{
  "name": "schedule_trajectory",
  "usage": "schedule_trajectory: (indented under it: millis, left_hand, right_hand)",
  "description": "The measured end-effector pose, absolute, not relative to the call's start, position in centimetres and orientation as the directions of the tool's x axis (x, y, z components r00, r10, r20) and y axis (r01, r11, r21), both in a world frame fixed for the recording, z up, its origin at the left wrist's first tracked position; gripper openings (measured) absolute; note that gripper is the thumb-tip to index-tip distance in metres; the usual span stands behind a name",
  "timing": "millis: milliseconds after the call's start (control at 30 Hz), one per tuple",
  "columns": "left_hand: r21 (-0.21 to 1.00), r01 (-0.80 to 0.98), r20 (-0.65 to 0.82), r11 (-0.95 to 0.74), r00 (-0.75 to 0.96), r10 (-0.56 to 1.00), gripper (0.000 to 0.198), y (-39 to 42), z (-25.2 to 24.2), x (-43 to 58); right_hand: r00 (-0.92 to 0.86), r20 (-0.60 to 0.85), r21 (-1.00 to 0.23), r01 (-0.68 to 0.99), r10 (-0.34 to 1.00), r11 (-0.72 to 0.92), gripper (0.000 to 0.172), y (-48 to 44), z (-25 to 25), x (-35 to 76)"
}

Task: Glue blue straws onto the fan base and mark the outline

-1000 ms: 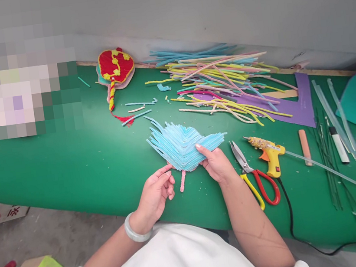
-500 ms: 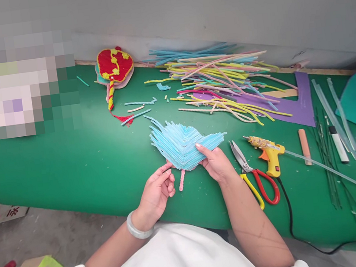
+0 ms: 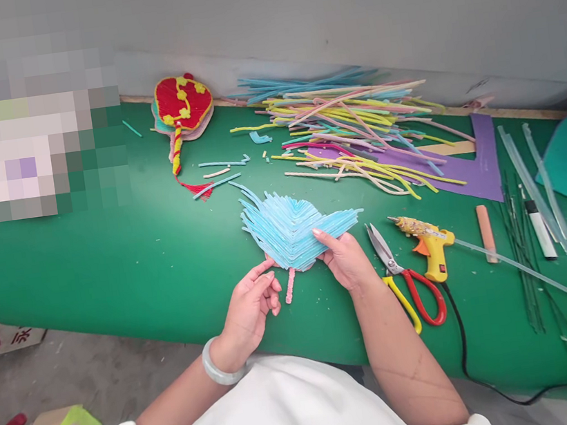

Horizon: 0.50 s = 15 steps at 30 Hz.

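A light-blue hand fan made of pipe cleaners lies over the green table, with its strips in a V pattern and loose ends at upper left. A short pink twisted handle sticks out at its bottom. My right hand grips the fan's right side, thumb on top and fingers underneath. At the lower left edge is my left hand, its fingers curled and the index fingertip partly hidden under the fan. Right of my right hand lie scissors with one red and one yellow handle loop, blades apart.
A yellow hot glue gun lies at right, its black cable trailing along the table. Behind are a pile of coloured pipe cleaners, a purple sheet and a red-and-yellow fan. Clear glue sticks and green wires lie far right.
Almost nothing differs. The fan and both hands are shifted very slightly to the right, along with the rest of the view.
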<state>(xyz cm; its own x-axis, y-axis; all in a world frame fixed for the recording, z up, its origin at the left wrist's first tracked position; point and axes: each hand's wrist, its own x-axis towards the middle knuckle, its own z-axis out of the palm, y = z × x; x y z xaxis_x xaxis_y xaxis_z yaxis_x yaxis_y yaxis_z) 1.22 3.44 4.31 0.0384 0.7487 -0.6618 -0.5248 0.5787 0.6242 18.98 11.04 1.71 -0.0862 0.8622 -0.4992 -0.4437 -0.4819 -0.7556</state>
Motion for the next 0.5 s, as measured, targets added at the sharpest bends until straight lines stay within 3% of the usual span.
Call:
schedule_trajectory:
  millis: [367, 500]
  left_hand:
    - [0.666, -0.484, -0.647, 0.568, 0.003, 0.762, 0.057, 3.09, 4.65, 0.93]
    - [0.740, -0.290, -0.637, 0.607, -0.009, 0.771, 0.045, 2.99, 4.32, 1.09]
  right_hand:
    - [-0.054, -0.493, -0.775, -0.427, 0.869, -0.466, 0.039, 11.22, 1.46, 19.29]
    - [-0.029, -0.452, -0.798, -0.433, 0.891, -0.419, 0.040, 11.25, 1.41, 19.35]
